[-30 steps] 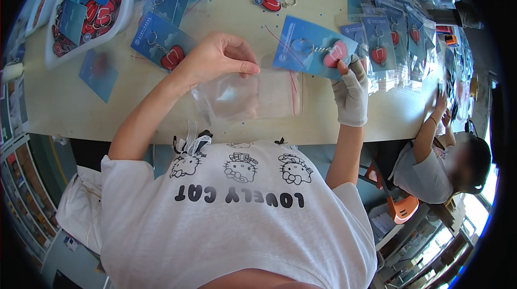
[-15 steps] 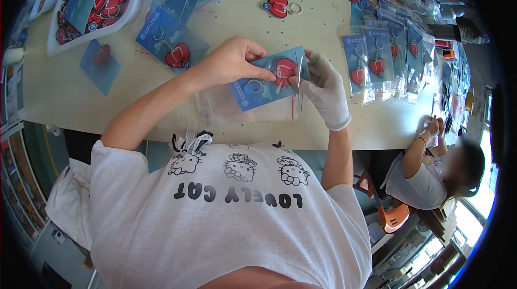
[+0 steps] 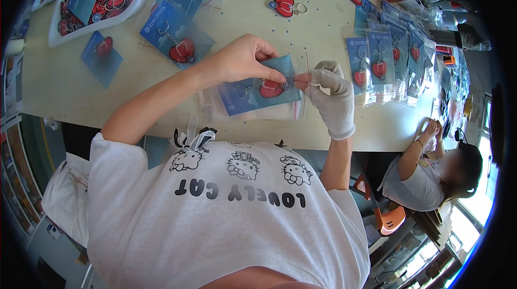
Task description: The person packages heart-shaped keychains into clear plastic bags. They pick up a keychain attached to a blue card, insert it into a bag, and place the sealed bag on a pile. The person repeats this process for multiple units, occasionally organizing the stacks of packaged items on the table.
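Note:
My bare left hand [image 3: 242,61] pinches a blue card [image 3: 232,101] between thumb and fingers. The card bears a red heart-shaped keychain [image 3: 271,88] with a metal ring, and lies mostly within a clear plastic bag [image 3: 211,112]. My right hand [image 3: 333,98] wears a white glove that leaves some fingertips bare. Its thumb and fingers are closed on the bag's right edge, beside a thin red line in the plastic. Both hands hold the bag just above the table's near edge.
A white bin [image 3: 141,1] of red keychains stands at the far left. Carded keychains [image 3: 181,49] lie beyond my left arm, a loose keychain [image 3: 284,6] at the back. Several bagged ones [image 3: 379,68] overlap at right, near a seated person [image 3: 417,178].
The card has shifted left and slightly down, further into the bag. My right hand has come away from behind the card, its fingers now curled at the bag's edge.

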Tool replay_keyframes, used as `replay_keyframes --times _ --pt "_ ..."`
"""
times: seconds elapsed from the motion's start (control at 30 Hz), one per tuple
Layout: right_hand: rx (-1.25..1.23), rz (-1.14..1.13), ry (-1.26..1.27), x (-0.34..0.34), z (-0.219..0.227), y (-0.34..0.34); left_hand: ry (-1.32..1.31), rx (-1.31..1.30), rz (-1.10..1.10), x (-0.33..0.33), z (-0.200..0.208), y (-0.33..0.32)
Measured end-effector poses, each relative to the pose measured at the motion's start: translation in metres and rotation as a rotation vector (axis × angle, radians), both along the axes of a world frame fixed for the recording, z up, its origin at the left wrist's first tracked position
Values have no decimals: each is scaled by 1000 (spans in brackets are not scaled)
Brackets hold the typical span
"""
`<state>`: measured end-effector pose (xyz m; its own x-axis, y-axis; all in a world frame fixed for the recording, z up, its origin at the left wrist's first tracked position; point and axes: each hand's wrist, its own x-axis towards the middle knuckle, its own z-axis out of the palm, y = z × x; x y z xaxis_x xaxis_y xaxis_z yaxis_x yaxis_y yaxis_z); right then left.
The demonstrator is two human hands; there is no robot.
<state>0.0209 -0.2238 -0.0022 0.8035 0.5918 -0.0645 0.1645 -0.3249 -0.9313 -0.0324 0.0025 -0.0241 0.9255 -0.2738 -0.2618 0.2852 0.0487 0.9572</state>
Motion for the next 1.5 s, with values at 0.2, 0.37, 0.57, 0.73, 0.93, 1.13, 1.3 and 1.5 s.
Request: replay_keyframes --times 0.2,0.37,0.57,0.73,0.93,1.13,1.3,1.5 --pt "51 49 48 5 0 -4 -20 -3 -58 4 4 -2" --pt "240 -76 104 5 7 -17 -151 239 -51 15 25 -12" --pt "154 -434 200 18 14 -58 -717 426 156 50 33 -32" --pt "255 -821 -51 65 0 -161 -625 533 325 93 33 9" --pt "-795 -1269 -816 72 15 -137 -784 1149 175 99 -14 36" --pt "-435 -238 -844 153 29 -25 -776 1216 10 73 -22 4" --pt "-879 -236 -809 204 -46 30 -808 1206 58 82 -18 5" --pt "-382 164 -866 112 -41 51 -789 993 193 123 -19 16"
